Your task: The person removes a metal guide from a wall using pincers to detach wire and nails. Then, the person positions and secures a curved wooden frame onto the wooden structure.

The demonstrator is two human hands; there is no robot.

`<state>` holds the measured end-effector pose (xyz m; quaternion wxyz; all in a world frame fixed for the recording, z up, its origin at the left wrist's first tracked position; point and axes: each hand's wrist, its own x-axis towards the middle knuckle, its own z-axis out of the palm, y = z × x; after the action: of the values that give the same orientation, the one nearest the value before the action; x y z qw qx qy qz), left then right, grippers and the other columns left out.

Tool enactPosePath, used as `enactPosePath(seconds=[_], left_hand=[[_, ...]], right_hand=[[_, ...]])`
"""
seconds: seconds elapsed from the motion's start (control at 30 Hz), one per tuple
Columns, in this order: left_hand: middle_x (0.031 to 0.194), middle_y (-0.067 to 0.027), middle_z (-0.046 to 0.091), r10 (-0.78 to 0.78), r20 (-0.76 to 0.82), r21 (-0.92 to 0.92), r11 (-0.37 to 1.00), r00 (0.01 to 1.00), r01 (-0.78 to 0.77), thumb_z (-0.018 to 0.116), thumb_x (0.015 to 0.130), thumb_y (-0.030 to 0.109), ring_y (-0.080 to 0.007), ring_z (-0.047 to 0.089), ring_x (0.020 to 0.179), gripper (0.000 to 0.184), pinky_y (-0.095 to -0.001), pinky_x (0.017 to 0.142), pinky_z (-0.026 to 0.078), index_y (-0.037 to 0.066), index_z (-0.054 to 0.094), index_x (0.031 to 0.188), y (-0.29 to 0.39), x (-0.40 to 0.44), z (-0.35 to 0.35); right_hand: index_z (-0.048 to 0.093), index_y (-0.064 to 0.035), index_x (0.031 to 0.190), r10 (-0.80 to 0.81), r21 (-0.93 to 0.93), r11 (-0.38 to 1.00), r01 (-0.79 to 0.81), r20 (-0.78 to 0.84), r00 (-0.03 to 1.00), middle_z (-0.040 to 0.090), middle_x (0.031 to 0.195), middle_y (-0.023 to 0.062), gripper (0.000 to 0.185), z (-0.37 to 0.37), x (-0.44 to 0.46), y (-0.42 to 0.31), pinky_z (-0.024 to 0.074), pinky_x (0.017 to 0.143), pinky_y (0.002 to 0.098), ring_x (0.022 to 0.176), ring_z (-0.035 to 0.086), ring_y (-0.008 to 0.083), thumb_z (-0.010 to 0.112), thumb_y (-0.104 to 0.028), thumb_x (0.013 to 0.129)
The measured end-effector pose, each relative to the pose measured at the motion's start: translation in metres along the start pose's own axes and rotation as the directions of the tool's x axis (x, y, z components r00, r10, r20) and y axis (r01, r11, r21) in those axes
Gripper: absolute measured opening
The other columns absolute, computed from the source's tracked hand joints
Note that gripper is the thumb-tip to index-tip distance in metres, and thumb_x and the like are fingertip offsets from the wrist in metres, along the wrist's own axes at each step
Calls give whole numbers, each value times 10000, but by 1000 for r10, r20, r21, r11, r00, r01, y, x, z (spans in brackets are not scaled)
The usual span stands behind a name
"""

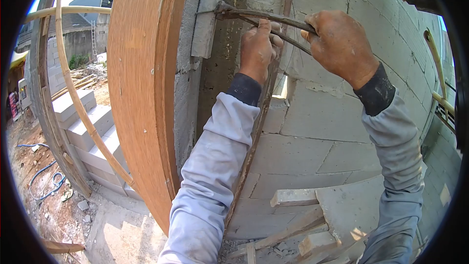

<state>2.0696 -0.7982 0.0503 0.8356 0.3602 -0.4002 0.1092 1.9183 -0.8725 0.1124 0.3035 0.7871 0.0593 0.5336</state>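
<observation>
Head view: I log one pair of pincers (237, 13), its head by the wire (205, 12) on a grey batten (206, 36), right hand (339, 44) wrapped round the handle end, seemingly for leverage, left hand (255, 51) pinching mid-handle, seemingly for steadiness.

The tall orange-brown wooden panel (134, 68) is cut off above. To its right, the right hand (337, 44) hides the upper handle end of the long dark metal pincers (264, 15); the left hand's (258, 49) palm is hidden. Left of the panel, small red objects (13, 103) are unclear.
</observation>
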Motion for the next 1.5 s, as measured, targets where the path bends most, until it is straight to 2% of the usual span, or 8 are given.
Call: enactPosePath(seconds=[0.23, 0.3, 0.43, 0.53, 0.73, 0.87, 1.2, 1.5], left_hand=[[654, -30, 601, 70, 85, -131, 990, 994, -58, 417, 1013, 363, -81, 428, 436, 379, -228, 388, 290, 86, 571, 807, 6, 11, 10], [669, -33, 604, 104, 97, -191, 978, 990, -85, 413, 1014, 362, -87, 440, 452, 381, -232, 401, 296, 87, 575, 807, 9, 11, 14], [687, -42, 618, 141, 96, -246, 963, 985, -114, 406, 1017, 367, -83, 440, 461, 375, -228, 399, 291, 84, 582, 845, 19, 9, 20], [654, -69, 635, 140, 70, -260, 959, 988, -118, 389, 1024, 367, -65, 421, 426, 374, -215, 368, 278, 70, 575, 893, 18, 9, 23], [654, -72, 623, 177, 102, -294, 946, 979, -140, 408, 1020, 341, -67, 400, 416, 353, -217, 366, 269, 67, 573, 871, 11, 11, 21], [604, -28, 556, 138, 82, -312, 944, 987, -106, 446, 1003, 414, -60, 383, 411, 410, -209, 366, 263, 41, 587, 911, 9, 10, 23], [612, 45, 507, -72, -79, -18, 997, 994, 71, 538, 842, 683, -16, 376, 413, 792, -172, 375, 275, -33, 549, 1181, -22, -60, -70], [641, 32, 518, -37, -298, -186, 982, 954, -20, 517, 847, 689, -32, 391, 432, 693, -182, 391, 279, 66, 501, 1150, 8, -66, -83]], right_hand=[[688, 10, 878, -305, -218, 940, 263, -185, 934, 636, 723, 183, 227, -18, 16, 3, 542, 665, 409, 662, 646, 344, 690, -167, 735], [684, 26, 786, -161, -191, 964, 185, 135, 978, 658, 786, 216, 186, -63, 32, -20, 548, 710, 412, 766, 668, 347, 658, -154, 747], [684, 45, 801, -120, -243, 955, 173, 218, 968, 661, 800, 235, 264, -78, 42, -37, 544, 727, 406, 810, 671, 352, 647, -215, 779], [684, 41, 979, 130, -281, 958, 56, 600, 789, 662, 931, 258, 363, -81, 67, -43, 522, 784, 394, 897, 655, 345, 619, -291, 848], [501, 59, 1285, -55, 123, 983, -133, 902, 428, 493, 1308, 296, 536, -73, 91, 5, 427, 997, 417, 1212, 495, 394, 611, -258, 866], [697, 15, 923, -124, 278, 954, -116, 712, 691, 651, 712, 156, 447, -31, 91, 49, 560, 629, 361, 613, 657, 307, 731, -265, 576], [666, 25, 819, -209, 562, 781, -270, 644, 736, 618, 645, 123, 414, 11, 69, 61, 524, 496, 334, 486, 597, 210, 736, -254, 522], [644, 45, 785, -256, 665, 680, -310, 611, 749, 560, 596, 101, 316, 33, 61, 62, 488, 404, 324, 427, 556, 184, 700, -161, 552]])
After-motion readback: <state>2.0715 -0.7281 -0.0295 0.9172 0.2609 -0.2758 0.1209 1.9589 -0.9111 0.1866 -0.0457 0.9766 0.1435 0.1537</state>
